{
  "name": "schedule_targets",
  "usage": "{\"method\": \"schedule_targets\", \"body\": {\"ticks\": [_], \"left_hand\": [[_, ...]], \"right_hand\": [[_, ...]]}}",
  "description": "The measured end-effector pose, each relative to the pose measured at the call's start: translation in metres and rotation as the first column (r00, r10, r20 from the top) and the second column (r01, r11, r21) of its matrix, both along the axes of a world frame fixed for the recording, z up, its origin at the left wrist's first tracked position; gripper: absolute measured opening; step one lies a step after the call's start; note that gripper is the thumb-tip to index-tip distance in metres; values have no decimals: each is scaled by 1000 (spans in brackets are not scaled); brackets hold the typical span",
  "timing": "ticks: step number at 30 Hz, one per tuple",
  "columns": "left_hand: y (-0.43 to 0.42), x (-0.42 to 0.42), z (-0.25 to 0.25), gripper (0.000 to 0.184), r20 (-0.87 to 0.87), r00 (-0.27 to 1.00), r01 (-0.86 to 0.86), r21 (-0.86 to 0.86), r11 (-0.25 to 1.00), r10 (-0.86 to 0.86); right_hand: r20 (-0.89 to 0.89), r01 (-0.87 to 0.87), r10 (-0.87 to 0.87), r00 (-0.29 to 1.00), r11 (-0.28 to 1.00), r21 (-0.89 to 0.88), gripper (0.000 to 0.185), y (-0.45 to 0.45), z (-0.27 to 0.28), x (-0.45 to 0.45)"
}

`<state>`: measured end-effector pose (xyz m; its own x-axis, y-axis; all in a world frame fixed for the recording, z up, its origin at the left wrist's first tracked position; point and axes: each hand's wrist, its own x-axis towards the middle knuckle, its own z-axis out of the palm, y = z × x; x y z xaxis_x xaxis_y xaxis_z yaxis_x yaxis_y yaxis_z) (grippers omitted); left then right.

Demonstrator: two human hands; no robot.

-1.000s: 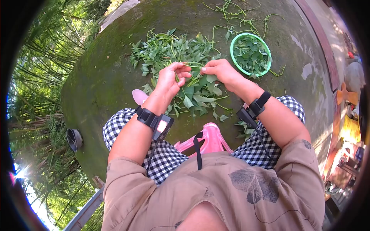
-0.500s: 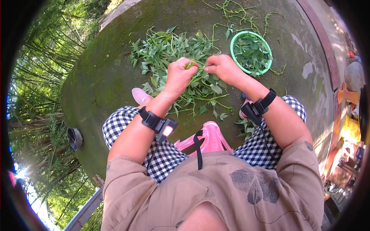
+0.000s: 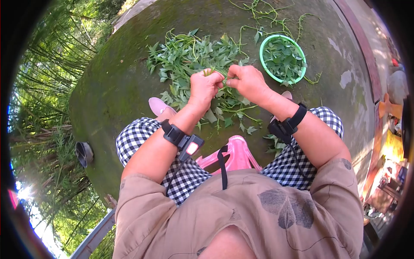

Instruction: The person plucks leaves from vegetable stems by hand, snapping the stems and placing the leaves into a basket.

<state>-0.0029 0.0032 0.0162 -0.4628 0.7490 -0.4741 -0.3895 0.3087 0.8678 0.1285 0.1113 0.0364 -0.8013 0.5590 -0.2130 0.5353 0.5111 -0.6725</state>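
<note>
My left hand (image 3: 204, 88) is closed around a few green leafy stems (image 3: 208, 72), whose tips stick out above the fingers. Close beside it, my right hand (image 3: 249, 82) has thumb and forefinger pinched together; what lies between them is too small to make out. Both hands are over a spread pile of leafy green vines (image 3: 179, 60) on the ground. Just beyond my right hand stands a round basket with a light green rim (image 3: 261, 58), holding picked leaves (image 3: 282, 58).
Bare, long vine stems (image 3: 269, 19) lie behind the basket on the mossy concrete (image 3: 120, 77). A pink plastic stool (image 3: 236, 153) is between my knees. At the far left sits a dark pot (image 3: 84, 154) near the bamboo, and clutter lines the right edge.
My right hand has tipped slightly and moved a little lower, still close to my left hand. The left hand has shifted slightly right, its grip on the stems kept.
</note>
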Motion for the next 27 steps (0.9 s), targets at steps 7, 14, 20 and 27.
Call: {"method": "schedule_targets", "body": {"ticks": [7,14,20,27], "left_hand": [[2,-20,0,9,123,982,-146,18,989,142],[-8,-66,2,10,294,924,-275,64,959,245],[-10,-72,11,15,-13,996,-86,57,995,86],[-3,-14,11,18,-50,966,253,-24,967,-254]], "right_hand": [[-97,51,-67,993,986,-158,22,13,-16,3],[-29,136,-150,988,948,-286,19,31,-39,22],[-38,236,-293,955,834,-498,16,39,-34,34],[-191,52,-181,965,843,-536,18,28,-29,24]]}}
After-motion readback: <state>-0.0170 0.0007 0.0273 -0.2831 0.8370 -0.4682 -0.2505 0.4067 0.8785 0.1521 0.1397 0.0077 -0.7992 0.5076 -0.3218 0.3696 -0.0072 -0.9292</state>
